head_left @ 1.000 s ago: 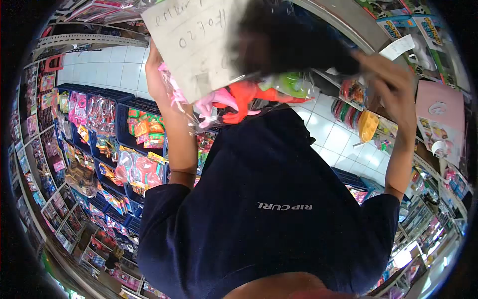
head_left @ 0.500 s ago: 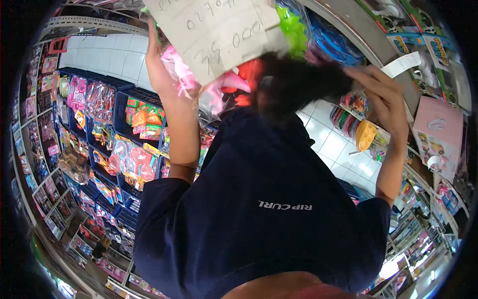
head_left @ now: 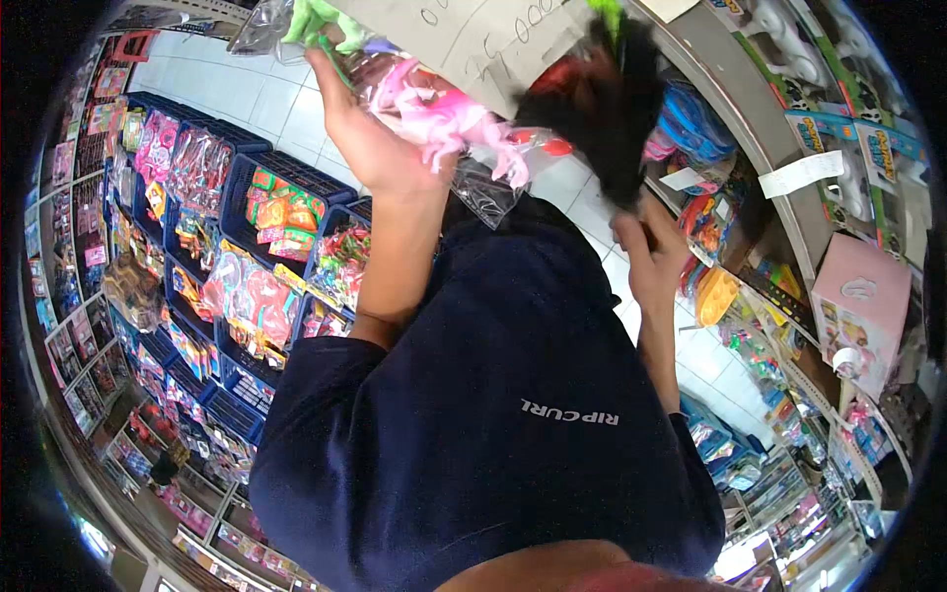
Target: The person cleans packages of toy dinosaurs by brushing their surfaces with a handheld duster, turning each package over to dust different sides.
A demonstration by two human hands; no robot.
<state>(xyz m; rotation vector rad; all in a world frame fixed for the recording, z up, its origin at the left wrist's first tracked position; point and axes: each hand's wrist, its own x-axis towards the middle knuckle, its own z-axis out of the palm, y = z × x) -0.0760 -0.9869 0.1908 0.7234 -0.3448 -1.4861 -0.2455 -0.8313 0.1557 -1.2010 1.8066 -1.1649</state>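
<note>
My left hand (head_left: 380,143) is closed on the edge of a clear plastic pack of toy animals (head_left: 444,109), with pink and green figures showing through. A paper card (head_left: 469,35) with handwritten numbers covers the top of the pack. In my right hand (head_left: 653,247), the fingers wrap round the lower end of a black feather duster (head_left: 621,118). The duster is blurred and lies over the right side of the pack and card, hiding part of both.
Blue baskets (head_left: 232,212) of packaged goods line the left over a white tiled floor (head_left: 227,74). On the right run a shelf edge (head_left: 720,99), boxed toys (head_left: 848,109) and a pink box (head_left: 863,306). Blue packaged items (head_left: 695,123) sit beyond the duster.
My right hand has swung left and down toward my body, and the duster has turned from sideways to upright. The pack and card have shifted up, showing more of the pink and green figures.
</note>
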